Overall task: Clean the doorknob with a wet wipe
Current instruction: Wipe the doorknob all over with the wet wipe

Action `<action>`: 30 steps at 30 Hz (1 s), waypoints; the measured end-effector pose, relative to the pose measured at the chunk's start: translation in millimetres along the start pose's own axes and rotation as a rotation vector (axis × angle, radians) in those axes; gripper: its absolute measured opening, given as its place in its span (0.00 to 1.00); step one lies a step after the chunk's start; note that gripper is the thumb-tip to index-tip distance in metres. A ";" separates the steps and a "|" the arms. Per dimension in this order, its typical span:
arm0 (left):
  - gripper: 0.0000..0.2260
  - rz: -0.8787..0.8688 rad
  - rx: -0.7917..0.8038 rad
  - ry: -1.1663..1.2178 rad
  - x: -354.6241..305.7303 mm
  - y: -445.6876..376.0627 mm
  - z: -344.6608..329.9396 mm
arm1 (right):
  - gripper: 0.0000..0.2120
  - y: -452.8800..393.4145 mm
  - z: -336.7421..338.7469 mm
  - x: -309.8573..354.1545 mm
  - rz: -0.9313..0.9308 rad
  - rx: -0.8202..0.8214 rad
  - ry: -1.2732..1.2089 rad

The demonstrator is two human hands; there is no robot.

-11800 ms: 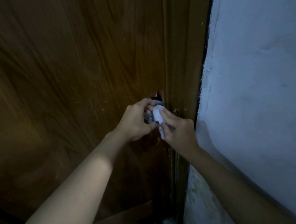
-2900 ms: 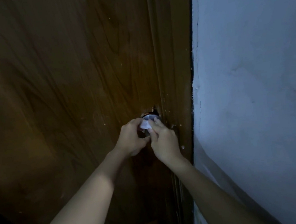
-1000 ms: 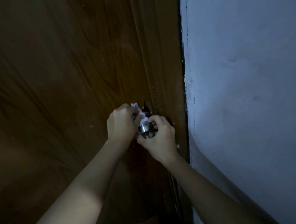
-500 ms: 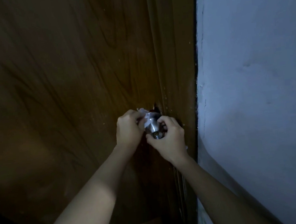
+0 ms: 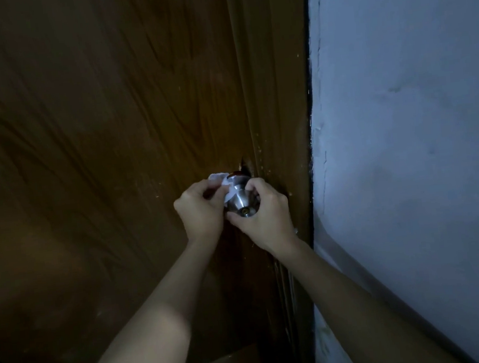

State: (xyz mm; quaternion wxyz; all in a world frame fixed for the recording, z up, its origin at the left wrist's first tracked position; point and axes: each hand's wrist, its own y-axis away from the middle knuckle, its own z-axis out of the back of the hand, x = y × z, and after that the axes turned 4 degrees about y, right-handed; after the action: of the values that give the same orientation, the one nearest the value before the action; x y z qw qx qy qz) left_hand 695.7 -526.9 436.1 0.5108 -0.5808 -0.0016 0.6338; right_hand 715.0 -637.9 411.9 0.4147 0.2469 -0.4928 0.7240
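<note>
A round silver doorknob [image 5: 240, 201] sticks out of the dark brown wooden door [image 5: 105, 135], near its right edge. My left hand [image 5: 198, 211] is closed on a crumpled white wet wipe [image 5: 223, 184] and presses it against the knob's upper left side. My right hand [image 5: 266, 212] wraps around the knob from the right and below, thumb under its front face. The keyhole at the knob's centre shows between both hands. Part of the wipe is hidden inside my left fist.
The brown door frame [image 5: 279, 89] runs vertically just right of the knob. A pale rough plaster wall [image 5: 409, 135] fills the right side. A chipped gap shows in the door edge above the knob. The scene is dim.
The wipe has gone from the knob's front face to its upper left side under my left hand. My right hand has shifted to grip the bare knob from the right.
</note>
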 end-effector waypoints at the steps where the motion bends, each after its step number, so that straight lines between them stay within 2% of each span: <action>1: 0.08 0.061 -0.033 0.030 1.9 4.7 -0.7 | 0.21 0.3 -0.4 -0.4 0.002 -0.005 0.005; 4: 0.08 0.274 -0.097 0.128 8.1 15.3 -2.3 | 0.20 0.9 -2.1 -0.6 0.005 -0.019 0.005; 6: 0.07 0.346 -0.108 0.160 6.8 15.3 -2.2 | 0.20 1.1 -3.1 -1.4 0.011 -0.024 0.003; 11: 0.03 0.200 -0.067 0.090 3.1 10.1 0.5 | 0.21 -0.4 -3.8 -4.3 0.020 -0.012 0.041; 17: 0.02 0.296 -0.029 0.112 16.7 22.0 -9.3 | 0.20 -1.1 -2.5 -2.9 0.059 -0.005 0.053; 21: 0.02 0.144 0.049 0.088 19.2 9.2 0.6 | 0.20 -2.6 -0.3 -2.2 0.057 -0.001 0.042; 24: 0.05 0.075 0.011 0.127 18.2 1.8 7.6 | 0.20 -2.0 -1.7 -2.9 0.057 -0.009 0.038; 27: 0.05 0.099 0.004 0.151 23.7 6.2 3.9 | 0.20 -1.5 -3.4 -4.0 0.056 -0.011 0.040; 30: 0.04 0.123 0.062 0.118 28.9 11.0 -2.7 | 0.21 -2.2 -3.4 -3.6 0.053 -0.012 0.047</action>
State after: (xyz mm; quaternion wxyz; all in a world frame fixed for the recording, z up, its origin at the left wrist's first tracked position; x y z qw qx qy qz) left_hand 696.3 -515.0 407.5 0.4879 -0.6000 0.0836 0.6284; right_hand 718.9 -635.7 408.9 0.4083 0.2140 -0.4936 0.7374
